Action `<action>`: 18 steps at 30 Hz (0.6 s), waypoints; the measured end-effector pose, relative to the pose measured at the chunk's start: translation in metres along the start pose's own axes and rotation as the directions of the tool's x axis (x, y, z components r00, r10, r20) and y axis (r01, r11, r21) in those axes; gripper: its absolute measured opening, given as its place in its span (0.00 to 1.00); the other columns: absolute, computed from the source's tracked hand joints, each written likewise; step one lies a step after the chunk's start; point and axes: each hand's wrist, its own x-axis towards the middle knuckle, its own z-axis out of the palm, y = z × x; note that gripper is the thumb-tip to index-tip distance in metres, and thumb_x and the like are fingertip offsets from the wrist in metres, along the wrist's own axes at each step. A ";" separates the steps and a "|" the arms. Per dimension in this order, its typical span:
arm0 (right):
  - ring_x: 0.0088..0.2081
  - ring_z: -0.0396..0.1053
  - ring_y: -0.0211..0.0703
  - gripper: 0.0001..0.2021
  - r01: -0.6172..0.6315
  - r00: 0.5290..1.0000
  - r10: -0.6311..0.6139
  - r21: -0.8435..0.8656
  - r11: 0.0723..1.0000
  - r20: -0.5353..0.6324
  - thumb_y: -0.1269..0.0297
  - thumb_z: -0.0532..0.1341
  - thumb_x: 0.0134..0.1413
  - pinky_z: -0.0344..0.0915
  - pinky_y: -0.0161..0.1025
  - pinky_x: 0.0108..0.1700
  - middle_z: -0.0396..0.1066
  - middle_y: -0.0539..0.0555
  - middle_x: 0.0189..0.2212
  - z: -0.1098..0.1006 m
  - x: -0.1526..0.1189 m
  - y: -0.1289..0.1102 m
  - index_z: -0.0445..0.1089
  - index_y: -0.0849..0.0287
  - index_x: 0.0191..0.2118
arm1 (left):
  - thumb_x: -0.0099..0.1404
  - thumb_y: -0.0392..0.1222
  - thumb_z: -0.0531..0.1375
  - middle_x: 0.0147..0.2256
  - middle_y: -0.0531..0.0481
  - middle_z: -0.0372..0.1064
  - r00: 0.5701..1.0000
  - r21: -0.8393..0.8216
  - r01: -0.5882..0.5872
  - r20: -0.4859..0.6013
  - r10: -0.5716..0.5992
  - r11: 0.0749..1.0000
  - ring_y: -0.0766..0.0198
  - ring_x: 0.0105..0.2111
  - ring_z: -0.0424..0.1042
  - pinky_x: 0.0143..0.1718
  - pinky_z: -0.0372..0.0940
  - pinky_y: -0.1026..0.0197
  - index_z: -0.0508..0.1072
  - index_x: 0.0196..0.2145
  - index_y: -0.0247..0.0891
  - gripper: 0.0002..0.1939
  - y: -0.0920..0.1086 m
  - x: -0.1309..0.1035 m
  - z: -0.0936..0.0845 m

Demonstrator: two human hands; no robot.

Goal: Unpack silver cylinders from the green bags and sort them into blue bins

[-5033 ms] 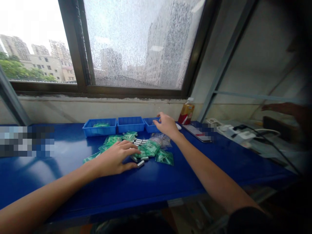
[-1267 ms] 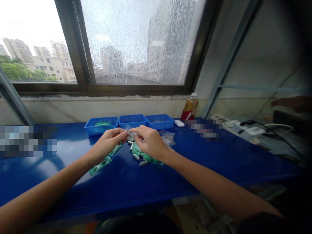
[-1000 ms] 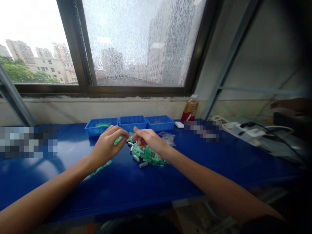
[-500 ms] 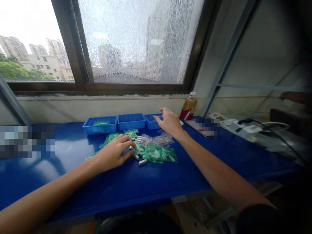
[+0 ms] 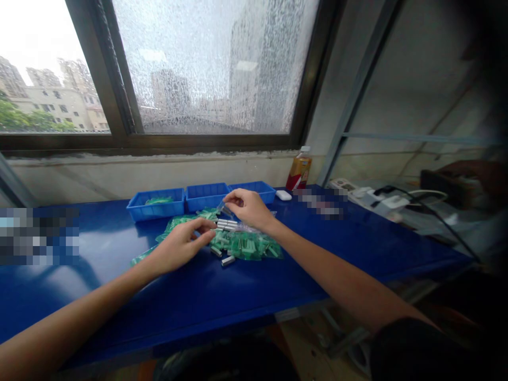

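the right hand [image 5: 248, 209] has just withdrawn from the right tray [image 5: 268, 196] and is now positioned above the far side of the pile, in front of the middle tray [image 5: 204, 204]. its thumb and fingers are closed together and appear to pinch a small clear bag [image 5: 220, 205], which projects to the left of the fingertips. this suggests that a bag has been taken from that tray and that the work in hand is back at the pile. in the frame half a second earlier, the same hand was spread over the right tray. the left hand [image 5: 186, 243] remains at the left side of the pile, half curled, with fingertips at the silver pieces [image 5: 227, 224]; whether it grips one cannot be told. green packets [image 5: 248, 246] lie to the right of these pieces and near them, and one loose silver piece [image 5: 228, 261] rests at the near edge of the pile on the tabletop [image 5: 190, 301]. the left tray [image 5: 156, 212] contains further green material.
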 end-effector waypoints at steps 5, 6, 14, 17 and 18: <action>0.31 0.62 0.36 0.06 0.319 0.930 -0.310 0.010 0.948 -0.198 0.70 0.55 0.53 0.60 0.34 0.34 0.64 0.52 0.28 0.009 -0.014 -0.024 0.69 0.61 0.31 | 0.60 0.54 0.54 0.31 0.47 0.69 0.949 -0.639 0.226 -0.027 -0.315 0.735 0.65 0.31 0.66 0.28 0.58 0.65 0.71 0.39 0.33 0.21 0.002 0.005 -0.005; 0.32 0.62 0.37 0.07 0.379 0.909 -0.377 -0.022 0.925 -0.177 0.71 0.54 0.54 0.60 0.35 0.36 0.64 0.52 0.29 0.011 -0.017 -0.028 0.69 0.60 0.32 | 0.59 0.53 0.56 0.30 0.48 0.68 0.945 -0.699 0.224 -0.015 -0.327 0.679 0.66 0.29 0.66 0.28 0.57 0.66 0.71 0.38 0.33 0.20 0.001 0.006 -0.007; 0.40 0.60 0.44 0.07 0.372 0.928 -0.371 -0.077 0.925 0.032 0.66 0.60 0.49 0.57 0.42 0.43 0.66 0.55 0.35 0.021 -0.026 -0.038 0.70 0.58 0.37 | 0.53 0.45 0.63 0.28 0.52 0.69 0.942 -0.543 0.010 -0.275 -0.190 0.839 0.69 0.27 0.65 0.30 0.57 0.65 0.71 0.32 0.34 0.12 -0.009 0.008 -0.014; 0.36 0.62 0.41 0.08 0.142 0.989 -0.143 0.045 0.989 0.026 0.61 0.59 0.51 0.58 0.40 0.41 0.67 0.53 0.30 0.022 -0.021 -0.034 0.70 0.61 0.31 | 0.52 0.45 0.64 0.27 0.53 0.68 0.921 -0.449 -0.014 -0.354 -0.163 0.893 0.69 0.26 0.64 0.29 0.57 0.66 0.71 0.30 0.33 0.12 -0.008 0.008 -0.015; 0.34 0.63 0.40 0.09 0.063 0.998 -0.065 0.081 0.995 0.024 0.61 0.57 0.52 0.58 0.39 0.40 0.68 0.53 0.28 0.022 -0.020 -0.033 0.69 0.61 0.29 | 0.52 0.45 0.64 0.26 0.53 0.68 0.920 -0.437 -0.011 -0.358 -0.162 0.899 0.69 0.26 0.64 0.29 0.57 0.66 0.71 0.30 0.33 0.12 -0.007 0.009 -0.016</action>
